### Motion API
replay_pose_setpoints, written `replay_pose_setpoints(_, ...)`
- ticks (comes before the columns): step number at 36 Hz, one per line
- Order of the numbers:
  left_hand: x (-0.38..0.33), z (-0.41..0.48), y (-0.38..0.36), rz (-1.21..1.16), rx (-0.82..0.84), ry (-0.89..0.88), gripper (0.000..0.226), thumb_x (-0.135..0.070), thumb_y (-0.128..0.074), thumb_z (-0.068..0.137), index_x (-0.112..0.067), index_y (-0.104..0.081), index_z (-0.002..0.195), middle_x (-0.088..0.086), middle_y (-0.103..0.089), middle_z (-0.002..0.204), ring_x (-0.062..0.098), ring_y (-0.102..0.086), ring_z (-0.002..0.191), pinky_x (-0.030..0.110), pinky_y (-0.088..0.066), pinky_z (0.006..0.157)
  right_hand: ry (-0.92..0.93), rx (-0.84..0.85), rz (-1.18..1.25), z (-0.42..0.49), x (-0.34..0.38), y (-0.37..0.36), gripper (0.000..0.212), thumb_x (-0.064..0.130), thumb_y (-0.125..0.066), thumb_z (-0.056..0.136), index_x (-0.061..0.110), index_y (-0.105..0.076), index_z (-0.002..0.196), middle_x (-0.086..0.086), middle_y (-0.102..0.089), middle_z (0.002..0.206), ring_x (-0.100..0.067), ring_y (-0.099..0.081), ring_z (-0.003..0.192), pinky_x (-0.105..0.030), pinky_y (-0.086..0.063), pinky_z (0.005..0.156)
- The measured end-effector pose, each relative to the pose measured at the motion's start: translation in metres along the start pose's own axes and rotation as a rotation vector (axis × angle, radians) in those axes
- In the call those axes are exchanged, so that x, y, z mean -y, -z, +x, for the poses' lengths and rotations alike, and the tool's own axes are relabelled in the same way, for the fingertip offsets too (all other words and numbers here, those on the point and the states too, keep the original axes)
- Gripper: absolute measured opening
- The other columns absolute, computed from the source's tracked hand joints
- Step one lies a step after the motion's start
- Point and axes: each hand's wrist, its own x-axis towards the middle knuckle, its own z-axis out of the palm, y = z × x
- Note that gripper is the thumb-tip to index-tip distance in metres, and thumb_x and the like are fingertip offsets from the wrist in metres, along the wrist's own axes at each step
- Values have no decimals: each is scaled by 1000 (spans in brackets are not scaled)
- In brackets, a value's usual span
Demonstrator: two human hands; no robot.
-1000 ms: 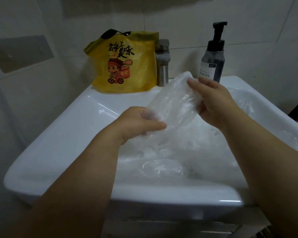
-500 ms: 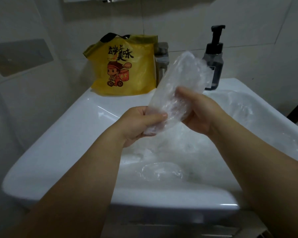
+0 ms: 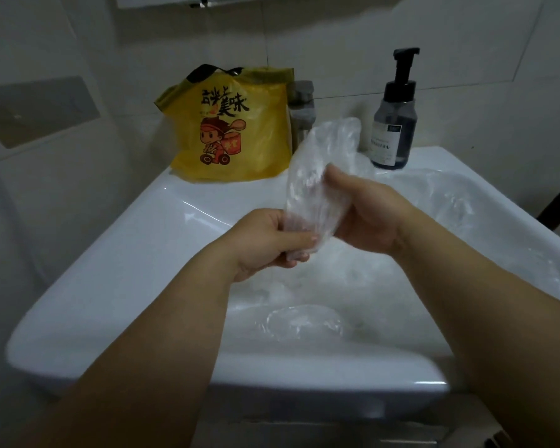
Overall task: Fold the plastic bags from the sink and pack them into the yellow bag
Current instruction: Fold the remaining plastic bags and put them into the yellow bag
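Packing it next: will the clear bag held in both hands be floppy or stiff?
Probably floppy: the clear bag is creased between the left hand and right hand. Likely very light; a thumb pinch holds its lower end. Its glossy film may slip.

The yellow bag (image 3: pixel 259 147) shows black characters "美味"; the pump bottle (image 3: pixel 395 124) label is unreadable.

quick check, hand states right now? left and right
Left hand: closed, pinching the lower end of the clear plastic bag.
Right hand: closed, gripping the same bag around its middle.
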Motion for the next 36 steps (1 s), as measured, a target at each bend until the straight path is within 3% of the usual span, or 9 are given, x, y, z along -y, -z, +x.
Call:
replay_pose_setpoints(7,8,0,3,143,84,99,5,-8,-71,85,-11,-68,82,-2,-64,55,8,-63,60,18,-50,55,65,-160,211,-4,17,19,32,26,-51,98,11,-57,126,-12,-68,118,-28,-63,111,-42,-49,95)
replay_pose_setpoints(10,7,2,2,23,94,97,15,-17,-75,79,-12,-71,92,-1,-71,73,11,-66,69,26,-55,68,56,-120,163,-2,12,16,30,31,-48,99,14,-59,122,-11,-66,121,-27,-62,114,-46,-41,106)
replay_pose_setpoints(13,3,1,2,-153,114,65,32,-25,-75,66,-9,-69,93,2,-72,77,13,-67,69,25,-53,60,37,-53,117,-3,10,12,43,40,-45,98,14,-54,131,-9,-65,122,-25,-62,113,-45,-45,102)
replay_pose_setpoints(17,4,5,-1,-51,-71,-13,16,-11,-74,80,-2,-71,93,6,-67,73,12,-61,62,20,-47,55,-5,51,68,-4,4,7,59,56,-48,86,16,-53,129,-10,-67,119,-25,-66,107,-40,-52,89)
replay_pose_setpoints(20,2,10,2,-159,-220,-139,13,-9,-68,86,-6,-72,99,7,-73,86,15,-68,76,23,-53,67,-105,116,-79,-2,-6,-2,74,58,-60,70,11,-56,127,-12,-66,116,-27,-67,100,-37,-53,86)
replay_pose_setpoints(26,3,16,6,-338,-315,-141,5,-9,-66,88,-10,-71,91,6,-73,84,19,-70,79,31,-56,75,-109,138,-278,-1,-26,-20,12,13,-64,89,3,-64,84,-9,-60,73,-18,-53,64,-29,-58,67)
replay_pose_setpoints(29,2,18,8,-442,-284,-86,17,-13,-65,89,-6,-68,104,11,-72,98,25,-70,91,38,-55,84,-118,108,-342,-2,-24,-18,14,7,-61,92,3,-63,79,-9,-56,68,-16,-51,58,-26,-57,59)
replay_pose_setpoints(32,-2,18,19,-601,-301,-94,31,-20,-65,89,-4,-65,116,10,-72,105,22,-71,94,33,-58,75,-209,189,-458,-5,-17,-10,14,7,-62,90,2,-64,77,-7,-61,63,-14,-53,55,-25,-56,59)
replay_pose_setpoints(36,-3,13,43,-745,-466,-93,41,-24,-71,86,-6,-64,122,7,-71,114,18,-70,101,28,-57,75,-341,270,-512,-11,-10,0,17,6,-61,90,5,-63,74,-8,-63,64,-13,-56,54,-25,-55,56)
